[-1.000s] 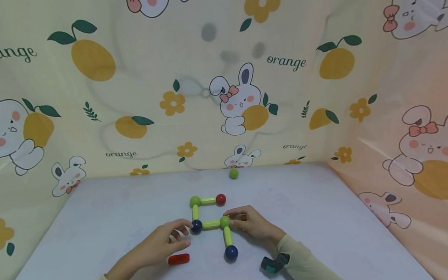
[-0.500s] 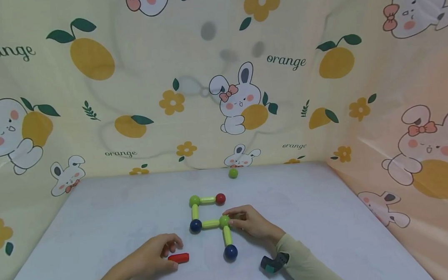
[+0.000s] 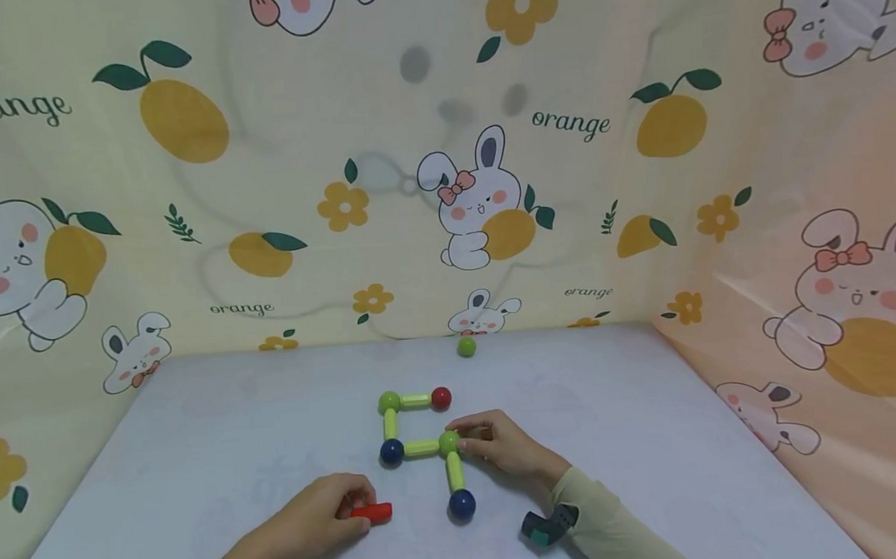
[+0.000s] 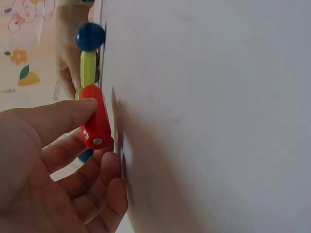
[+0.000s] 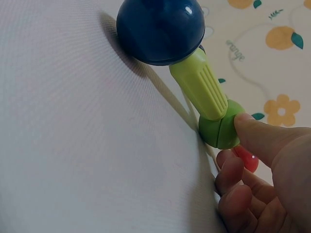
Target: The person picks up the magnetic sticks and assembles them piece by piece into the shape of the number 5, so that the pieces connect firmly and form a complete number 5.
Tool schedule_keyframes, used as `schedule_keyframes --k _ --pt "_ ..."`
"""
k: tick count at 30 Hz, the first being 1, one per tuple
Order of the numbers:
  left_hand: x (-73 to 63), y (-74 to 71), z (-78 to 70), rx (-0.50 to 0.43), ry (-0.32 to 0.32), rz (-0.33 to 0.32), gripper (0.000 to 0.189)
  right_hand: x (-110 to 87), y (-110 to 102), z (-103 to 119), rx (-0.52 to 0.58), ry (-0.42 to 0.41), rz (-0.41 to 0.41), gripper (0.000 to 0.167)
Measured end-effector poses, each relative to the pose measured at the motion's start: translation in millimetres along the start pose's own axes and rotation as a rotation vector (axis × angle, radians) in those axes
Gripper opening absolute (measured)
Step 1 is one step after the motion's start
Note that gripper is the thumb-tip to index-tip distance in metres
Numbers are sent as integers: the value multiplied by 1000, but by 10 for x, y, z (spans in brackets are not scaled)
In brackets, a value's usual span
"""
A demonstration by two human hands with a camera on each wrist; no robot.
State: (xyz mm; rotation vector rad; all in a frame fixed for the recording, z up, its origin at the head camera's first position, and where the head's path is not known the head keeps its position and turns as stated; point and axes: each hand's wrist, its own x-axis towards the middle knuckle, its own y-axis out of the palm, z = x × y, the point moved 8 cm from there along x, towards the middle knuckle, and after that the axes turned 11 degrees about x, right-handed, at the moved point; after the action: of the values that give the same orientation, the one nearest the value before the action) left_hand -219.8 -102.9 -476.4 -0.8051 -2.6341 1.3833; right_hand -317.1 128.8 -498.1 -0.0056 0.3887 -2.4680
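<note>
My left hand [image 3: 316,517] pinches a red magnetic stick [image 3: 376,513] between thumb and fingers; in the left wrist view a silvery dot shows on the red stick's [image 4: 97,119] near end. My right hand [image 3: 506,445] holds the green ball [image 3: 448,443] at the right corner of a shape built of balls and yellow-green sticks. One stick [image 3: 456,473] runs from that ball to a navy ball [image 3: 462,505] in front; another [image 3: 422,448] leads left to a second navy ball [image 3: 391,452]. Beyond stand a green ball [image 3: 389,401] and a red ball [image 3: 441,398], joined by sticks.
A loose green ball [image 3: 467,346] lies at the far edge of the white table [image 3: 221,423]. A dark strap-like device [image 3: 550,526] sits at the right sleeve. Patterned cloth [image 3: 300,152] with rabbits and oranges hangs behind and at the sides.
My left hand has left the left navy ball, come down toward the front and taken hold of the red stick, shifting it slightly right. My right hand stays at the green ball.
</note>
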Motion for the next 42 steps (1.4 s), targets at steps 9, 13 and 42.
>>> schedule_keyframes --k 9,13,42 --pt "207 177 -358 52 49 24 13 -6 7 25 -7 -5 -3 35" --pt "274 212 -470 67 60 9 14 -8 20 48 -16 -12 -1 35" --pt "340 264 -557 49 66 -12 13 -43 2 68 1 3 18 39"
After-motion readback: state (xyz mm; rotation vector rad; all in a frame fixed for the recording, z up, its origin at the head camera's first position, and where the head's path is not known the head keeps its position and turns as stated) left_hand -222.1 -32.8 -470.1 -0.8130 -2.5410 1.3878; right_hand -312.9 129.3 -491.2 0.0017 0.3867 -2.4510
